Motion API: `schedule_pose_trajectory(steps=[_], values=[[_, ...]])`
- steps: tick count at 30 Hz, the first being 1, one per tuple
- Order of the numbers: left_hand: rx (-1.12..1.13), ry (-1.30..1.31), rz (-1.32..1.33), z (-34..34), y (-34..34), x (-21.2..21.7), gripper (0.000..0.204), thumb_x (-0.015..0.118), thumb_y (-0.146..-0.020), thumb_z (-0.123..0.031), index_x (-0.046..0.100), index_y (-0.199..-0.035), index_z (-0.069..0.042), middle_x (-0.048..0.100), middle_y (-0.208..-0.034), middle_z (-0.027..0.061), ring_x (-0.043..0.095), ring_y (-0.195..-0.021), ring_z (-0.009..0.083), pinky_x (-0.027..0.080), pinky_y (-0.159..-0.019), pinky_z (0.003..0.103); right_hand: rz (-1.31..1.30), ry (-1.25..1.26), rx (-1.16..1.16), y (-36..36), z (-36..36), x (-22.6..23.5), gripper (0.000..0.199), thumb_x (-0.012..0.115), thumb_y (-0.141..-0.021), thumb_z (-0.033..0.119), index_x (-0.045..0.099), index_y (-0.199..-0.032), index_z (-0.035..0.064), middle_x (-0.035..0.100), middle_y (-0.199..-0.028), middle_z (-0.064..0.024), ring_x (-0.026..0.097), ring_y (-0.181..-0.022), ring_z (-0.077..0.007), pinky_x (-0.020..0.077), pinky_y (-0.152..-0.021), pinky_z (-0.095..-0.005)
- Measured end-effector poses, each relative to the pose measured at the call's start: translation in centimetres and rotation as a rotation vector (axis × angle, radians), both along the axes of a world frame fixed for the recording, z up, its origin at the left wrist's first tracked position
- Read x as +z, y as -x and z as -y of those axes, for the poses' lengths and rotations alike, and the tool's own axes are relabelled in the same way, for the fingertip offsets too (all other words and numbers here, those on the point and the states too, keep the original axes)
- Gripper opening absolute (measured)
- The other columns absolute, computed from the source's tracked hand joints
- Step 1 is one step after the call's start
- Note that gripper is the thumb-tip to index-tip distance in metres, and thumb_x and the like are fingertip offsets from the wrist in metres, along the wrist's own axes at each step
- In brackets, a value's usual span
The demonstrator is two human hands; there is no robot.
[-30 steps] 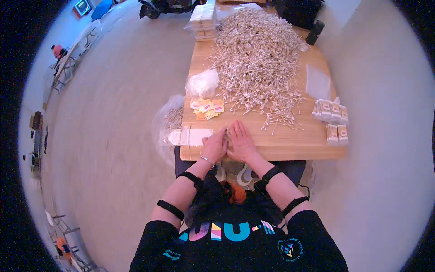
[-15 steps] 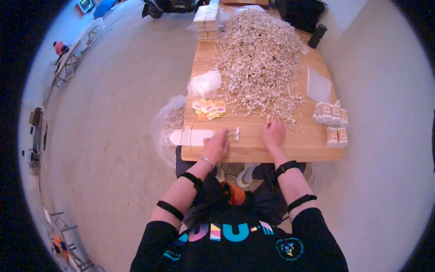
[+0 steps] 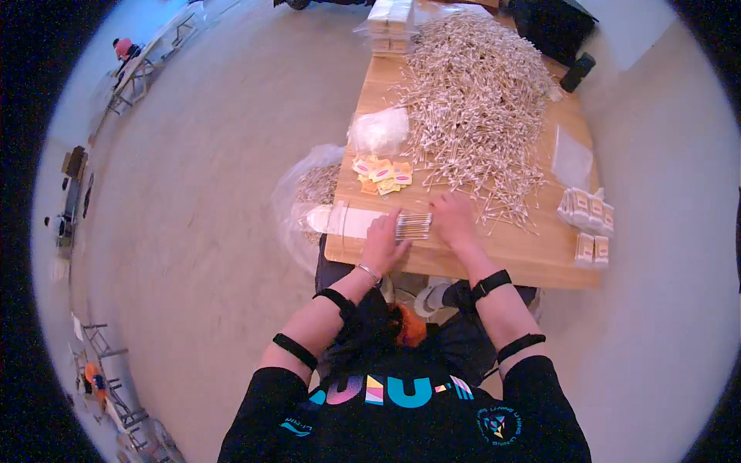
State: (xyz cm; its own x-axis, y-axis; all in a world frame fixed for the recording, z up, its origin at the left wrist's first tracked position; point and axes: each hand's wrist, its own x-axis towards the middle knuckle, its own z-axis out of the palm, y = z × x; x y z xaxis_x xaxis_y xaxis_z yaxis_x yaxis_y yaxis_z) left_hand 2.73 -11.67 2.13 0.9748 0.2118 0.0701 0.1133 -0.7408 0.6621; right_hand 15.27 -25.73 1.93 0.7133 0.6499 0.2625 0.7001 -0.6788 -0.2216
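Observation:
A neat row of cotton swabs (image 3: 414, 226) lies near the table's front edge, between my hands. My left hand (image 3: 382, 245) has its thumb and fingers around the row's left end. Close by the row's right end is my right hand (image 3: 455, 221), fingers curled in together; whatever they pinch is too small to make out. Left of my left hand lies a white strip (image 3: 360, 222) with clear plastic around it. Just beyond both hands spreads a large heap of loose cotton swabs (image 3: 478, 108).
Yellow-orange cards (image 3: 382, 174) and clear bags (image 3: 382, 131) lie at the left. Filled swab packets (image 3: 587, 208) and a clear sheet (image 3: 573, 160) sit at the right. White packs (image 3: 390, 25), a black cylinder (image 3: 577, 72) and a black bin (image 3: 554, 31) stand farther back. A swab-filled bag (image 3: 312, 193) hangs beside the table.
My right hand has moved left from the heap's edge to the row's right end. The view has shifted, so the table appears farther right. My left hand stays at the row.

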Motion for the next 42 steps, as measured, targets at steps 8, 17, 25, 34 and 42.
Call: schedule_pose_trajectory(steps=[8,17,25,34,42], values=[[0.150,0.248,0.287,0.8,-0.6,-2.1,0.059,0.055,-0.077,-0.006,0.030,-0.130,-0.001,0.043,-0.119,0.0219,0.041,-0.112,0.0355,0.031,-0.099,0.039,-0.180,-0.099,0.067,2.3,-1.0,-0.4,0.019,0.052,-0.079,0.018,0.059,-0.092,0.0056,0.053,-0.103,-0.0115,0.048,-0.101,-0.0298,0.0396,-0.088,-0.0405],[0.275,0.735,0.267,1.0,-2.6,-4.6,0.042,0.036,-0.091,-0.018,0.038,-0.127,0.003,0.042,-0.128,0.0194,0.039,-0.121,0.0282,0.028,-0.102,0.034,-0.111,0.349,0.115,8.0,-0.8,0.3,0.075,0.050,-0.080,0.040,0.023,-0.133,-0.0066,0.017,-0.141,-0.0235,0.013,-0.132,-0.0363,0.0109,-0.108,-0.0443],[0.283,0.989,0.251,1.0,-3.1,-4.7,0.043,0.033,-0.094,-0.023,0.038,-0.127,0.004,0.043,-0.129,0.0165,0.039,-0.122,0.0238,0.027,-0.102,0.031,-0.112,0.275,0.087,6.9,-1.2,-0.7,0.078,0.053,-0.077,0.041,0.025,-0.132,-0.0067,0.020,-0.139,-0.0242,0.013,-0.132,-0.0369,0.0092,-0.108,-0.0459],[0.274,0.962,0.274,0.9,-2.8,-3.8,0.045,0.033,-0.094,-0.026,0.038,-0.127,0.005,0.043,-0.129,0.0167,0.039,-0.121,0.0237,0.027,-0.102,0.031,-0.211,-0.076,-0.011,6.9,-1.2,-1.5,0.072,0.055,-0.076,0.024,0.021,-0.133,-0.0027,0.019,-0.139,-0.0231,0.014,-0.131,-0.0377,0.0090,-0.108,-0.0465],[0.243,0.987,0.288,1.1,-3.1,-3.7,0.047,0.031,-0.095,-0.028,0.037,-0.127,0.006,0.043,-0.129,0.0166,0.038,-0.121,0.0240,0.027,-0.102,0.031,-0.417,-0.686,-0.134,5.1,-1.6,-3.7,0.059,0.050,-0.069,0.003,0.033,-0.125,-0.0035,0.032,-0.132,-0.0219,0.028,-0.126,-0.0353,0.0194,-0.106,-0.0400]])
